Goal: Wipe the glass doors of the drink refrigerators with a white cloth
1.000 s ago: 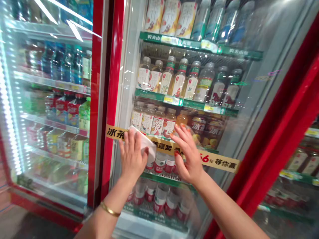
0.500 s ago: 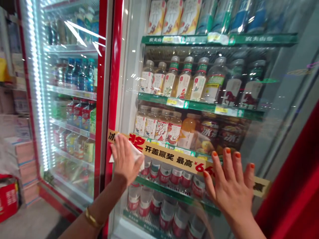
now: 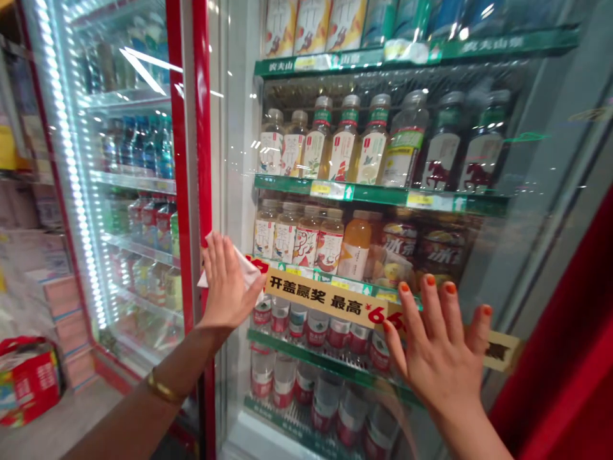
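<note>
My left hand lies flat, fingers stretched and close together, on a white cloth pressed against the glass door. Both cover the left end of a tan strip with black and red lettering, near the door's red left frame. Farther right, my right hand rests with spread fingers on the strip and the glass, holding nothing. Its fingers hide part of the red figures. Behind the glass stand rows of bottled drinks on green-edged shelves.
A second lit drinks fridge stands at the left. Stacked pinkish boxes and a red bag are on the floor beyond it. Something red fills the lower right edge.
My left hand and the cloth have shifted left and slightly up, now over the strip's left end and the door frame. The right hand stays on the glass. The view has shifted a little.
</note>
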The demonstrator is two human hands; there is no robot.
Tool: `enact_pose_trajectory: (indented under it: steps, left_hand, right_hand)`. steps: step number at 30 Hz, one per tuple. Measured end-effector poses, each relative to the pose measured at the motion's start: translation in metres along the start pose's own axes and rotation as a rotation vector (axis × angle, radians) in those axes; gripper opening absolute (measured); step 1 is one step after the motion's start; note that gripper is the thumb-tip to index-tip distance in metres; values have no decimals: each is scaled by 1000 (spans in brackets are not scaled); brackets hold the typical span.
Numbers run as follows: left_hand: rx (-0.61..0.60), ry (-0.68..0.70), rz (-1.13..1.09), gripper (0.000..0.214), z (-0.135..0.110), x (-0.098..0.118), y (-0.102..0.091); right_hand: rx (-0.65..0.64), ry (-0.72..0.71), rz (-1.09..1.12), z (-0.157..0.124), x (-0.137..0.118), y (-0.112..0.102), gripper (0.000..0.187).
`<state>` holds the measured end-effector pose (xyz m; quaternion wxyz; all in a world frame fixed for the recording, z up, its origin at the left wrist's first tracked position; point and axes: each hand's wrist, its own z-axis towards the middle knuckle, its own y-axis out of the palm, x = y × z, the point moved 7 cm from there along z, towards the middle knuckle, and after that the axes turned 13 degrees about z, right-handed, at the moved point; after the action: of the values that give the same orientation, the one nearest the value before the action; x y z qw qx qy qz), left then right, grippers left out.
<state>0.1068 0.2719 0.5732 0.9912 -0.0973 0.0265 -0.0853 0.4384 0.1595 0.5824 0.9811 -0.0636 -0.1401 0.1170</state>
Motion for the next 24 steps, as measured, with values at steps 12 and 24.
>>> enact_pose_trajectory:
  steps: [12,24]
  left_hand:
    - [-55,23,-12,99,-6,-7,2]
    - [-88,110,-70,102,15,29,-2]
  right_hand:
    - [-55,32,1,-18,21,-14,75]
    - [-15,100,-32,-42,25,-8,92]
